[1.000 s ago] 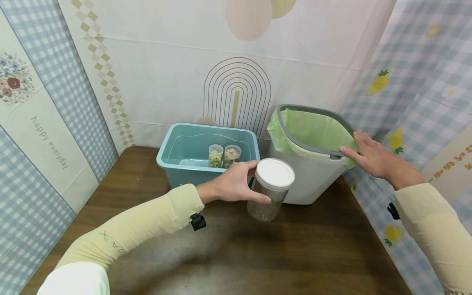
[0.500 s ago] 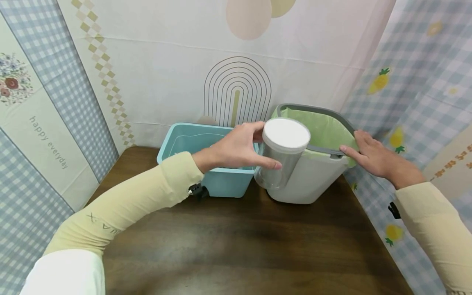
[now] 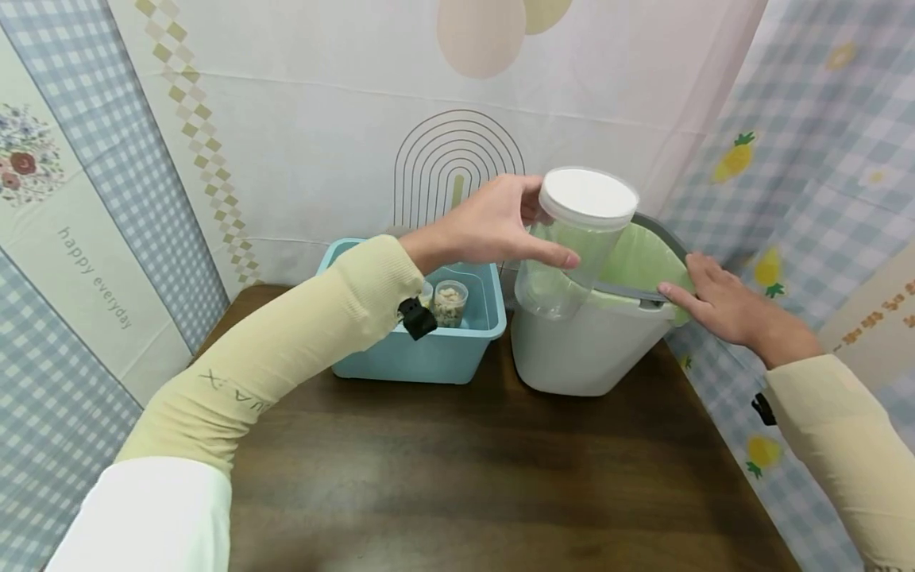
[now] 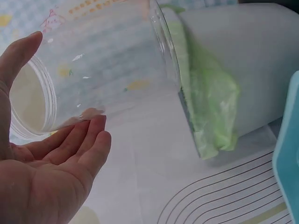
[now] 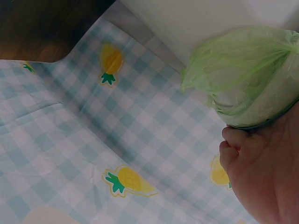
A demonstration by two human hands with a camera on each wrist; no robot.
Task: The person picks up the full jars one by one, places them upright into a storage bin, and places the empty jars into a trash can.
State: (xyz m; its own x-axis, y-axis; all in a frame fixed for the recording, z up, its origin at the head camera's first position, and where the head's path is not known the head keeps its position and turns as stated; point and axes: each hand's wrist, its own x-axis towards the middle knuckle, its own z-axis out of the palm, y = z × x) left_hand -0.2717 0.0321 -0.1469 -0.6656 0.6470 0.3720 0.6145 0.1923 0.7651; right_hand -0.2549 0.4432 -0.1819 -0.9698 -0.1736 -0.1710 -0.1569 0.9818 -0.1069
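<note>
My left hand (image 3: 493,222) grips a large clear plastic jar (image 3: 600,248) with a white lid (image 3: 589,192). Fingers and thumb are around its upper part, and the body looks see-through with no contents showing. The jar hangs upright, slightly tilted, overlapping the front left of a white trash bin (image 3: 572,353) with a grey rim. In the left wrist view the jar's base (image 4: 168,46) is close over the bin's mouth. A green bag (image 3: 646,262) lines the bin. My right hand (image 3: 722,306) holds the bin's right rim, its fingers bent at the edge in the right wrist view (image 5: 261,168).
Left of the bin stands a blue plastic tub (image 3: 407,357). Inside it is a small clear cup (image 3: 450,303) with pale and dark bits; another beside it is mostly hidden by my left arm. Both containers stand on a brown wooden table (image 3: 486,477) against cloth-covered walls.
My left hand has lifted the jar from low in front of the tub and bin, up and to the right, to the bin's mouth. The right hand has stayed on the rim.
</note>
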